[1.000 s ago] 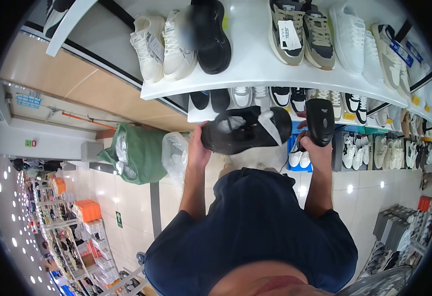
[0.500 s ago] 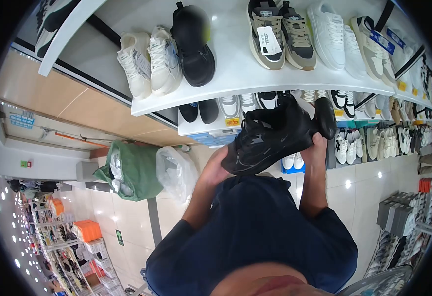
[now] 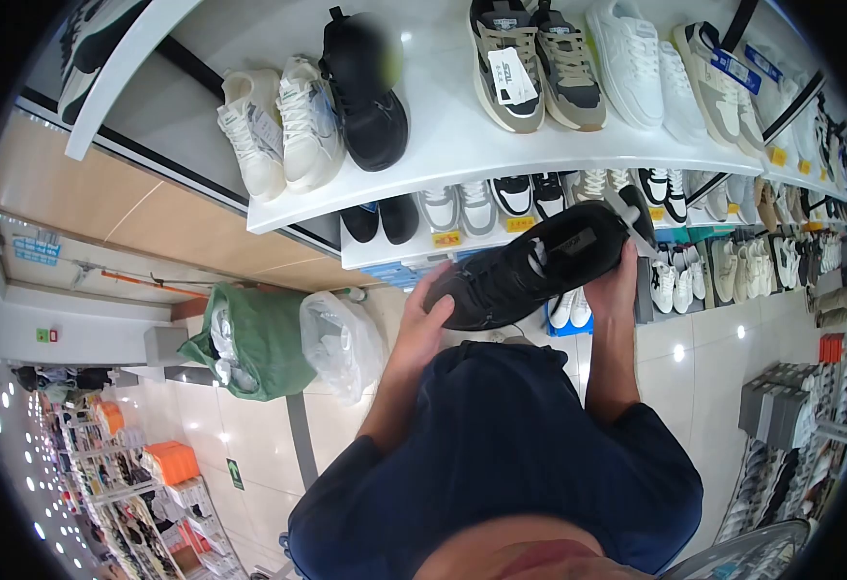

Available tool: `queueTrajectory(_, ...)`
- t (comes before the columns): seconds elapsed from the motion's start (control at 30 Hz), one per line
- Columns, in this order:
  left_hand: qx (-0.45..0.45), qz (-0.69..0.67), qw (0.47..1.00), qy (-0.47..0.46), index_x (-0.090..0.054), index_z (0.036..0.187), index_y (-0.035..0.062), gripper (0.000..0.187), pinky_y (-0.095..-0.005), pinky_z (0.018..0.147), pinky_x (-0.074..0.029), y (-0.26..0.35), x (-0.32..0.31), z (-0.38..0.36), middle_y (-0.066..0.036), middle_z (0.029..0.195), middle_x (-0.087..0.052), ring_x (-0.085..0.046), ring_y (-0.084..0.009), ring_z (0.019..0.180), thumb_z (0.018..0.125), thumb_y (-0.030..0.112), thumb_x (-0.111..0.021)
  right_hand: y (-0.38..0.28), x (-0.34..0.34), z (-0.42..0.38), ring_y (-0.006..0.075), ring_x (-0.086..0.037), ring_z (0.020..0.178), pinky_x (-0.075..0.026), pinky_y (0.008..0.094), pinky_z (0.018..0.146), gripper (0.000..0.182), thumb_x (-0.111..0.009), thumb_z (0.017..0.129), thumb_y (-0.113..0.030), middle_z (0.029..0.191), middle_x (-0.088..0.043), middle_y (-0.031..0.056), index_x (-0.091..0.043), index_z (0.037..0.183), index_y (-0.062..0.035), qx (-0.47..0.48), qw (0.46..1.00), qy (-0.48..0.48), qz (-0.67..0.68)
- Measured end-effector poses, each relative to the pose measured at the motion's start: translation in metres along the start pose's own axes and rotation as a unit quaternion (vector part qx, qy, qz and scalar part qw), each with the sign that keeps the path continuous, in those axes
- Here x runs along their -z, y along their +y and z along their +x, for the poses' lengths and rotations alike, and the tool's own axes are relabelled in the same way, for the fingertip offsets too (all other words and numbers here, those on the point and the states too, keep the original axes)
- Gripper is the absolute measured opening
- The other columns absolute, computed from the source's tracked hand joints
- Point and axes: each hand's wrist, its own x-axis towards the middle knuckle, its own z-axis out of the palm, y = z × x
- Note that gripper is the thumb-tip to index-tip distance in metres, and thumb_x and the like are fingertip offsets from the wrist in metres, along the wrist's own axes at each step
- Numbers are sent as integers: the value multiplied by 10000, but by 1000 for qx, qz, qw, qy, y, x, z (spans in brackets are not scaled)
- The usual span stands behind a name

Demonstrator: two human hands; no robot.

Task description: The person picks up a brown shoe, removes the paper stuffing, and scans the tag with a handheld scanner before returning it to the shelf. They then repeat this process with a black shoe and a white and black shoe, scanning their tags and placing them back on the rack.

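Observation:
A black sneaker (image 3: 505, 283) is held between my two hands in front of the lower shelf, its opening and insole turned up towards me. My left hand (image 3: 430, 307) grips the toe end, thumb on the upper. At the heel, my right hand (image 3: 613, 282) closes round the back of the shoe; part of its fingers is hidden. Beside the heel is a dark rounded object (image 3: 640, 218) with a pale, narrow piece; I cannot make out its kind. A single black shoe (image 3: 375, 130) stands on the white shelf (image 3: 433, 145) above, partly blurred.
White sneakers (image 3: 307, 135) and grey-beige sneakers (image 3: 570, 72) with a tag line the upper shelf. Several more pairs fill the shelf beneath. A green bag (image 3: 273, 348) and a clear plastic bag (image 3: 341, 343) stand on the floor to the left. Shoe racks (image 3: 119, 474) are farther off.
Both hands have rolled the sneaker so that its opening and insole now face me more. The dark object by the heel has shifted up and partly behind the shoe. The view has moved slightly.

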Motion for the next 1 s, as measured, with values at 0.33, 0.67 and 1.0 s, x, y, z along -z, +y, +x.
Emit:
queueTrajectory(0.33,-98,134,986,9,-419,1437,-18,697,-326,1050,-440,16,9,3,-125,1345,-569,-569,-196,1214,792,-57,-680,6,3,4,257,-596,1203,-467,432,1054,571,-493,996,-533,1305,-624,93,-568,1337,-81,-133,976,108,132)
queueTrajectory(0.67,-34,16,999,24,-401,1442,2,567,-367,854,-590,24,5,1,-127,1281,-591,-622,-198,1132,909,20,-593,20,8,3,265,-552,1273,-436,437,1086,650,-505,975,-554,1373,-582,109,-513,1396,-60,-95,987,119,46)
queueTrajectory(1.0,85,-4,994,-71,-352,1490,4,609,-269,548,-556,6,44,-1,-108,1169,-648,-694,-149,826,1035,380,-504,4,-22,11,277,-516,1310,-438,437,1094,938,-794,797,-406,1441,-495,129,-316,1509,-28,13,994,-96,-53)
